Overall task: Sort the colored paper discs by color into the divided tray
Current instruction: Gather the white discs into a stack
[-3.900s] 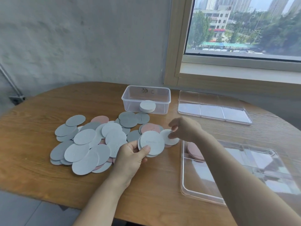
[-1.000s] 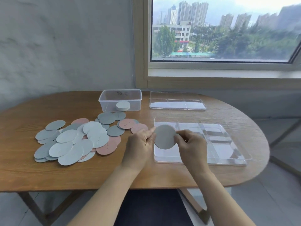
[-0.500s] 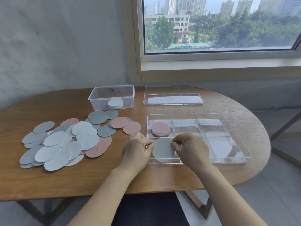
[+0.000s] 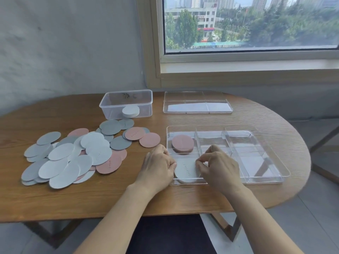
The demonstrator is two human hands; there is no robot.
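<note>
A clear divided tray (image 4: pixel 266 178) lies on the wooden table in front of me. Its far-left compartment holds a stack of pink discs (image 4: pixel 182 143). In the near-left compartment lies a stack of light grey discs (image 4: pixel 186 170). My left hand (image 4: pixel 157 167) pinches the stack's left edge and my right hand (image 4: pixel 218 165) pinches its right edge. To the left, a loose pile of discs (image 4: pixel 73 156) in light grey, dark grey and pink is spread over the table.
A clear plastic box (image 4: pixel 126 104) with a white disc stack (image 4: pixel 130 111) inside stands at the back. A second clear divided tray or lid (image 4: pixel 197 102) lies to its right. The table's curved edge (image 4: pixel 300 180) runs close by the tray.
Both hands carried the light grey stack from above the tray's left edge down into the near-left compartment, where it now lies flat. The camera view shifted slightly.
</note>
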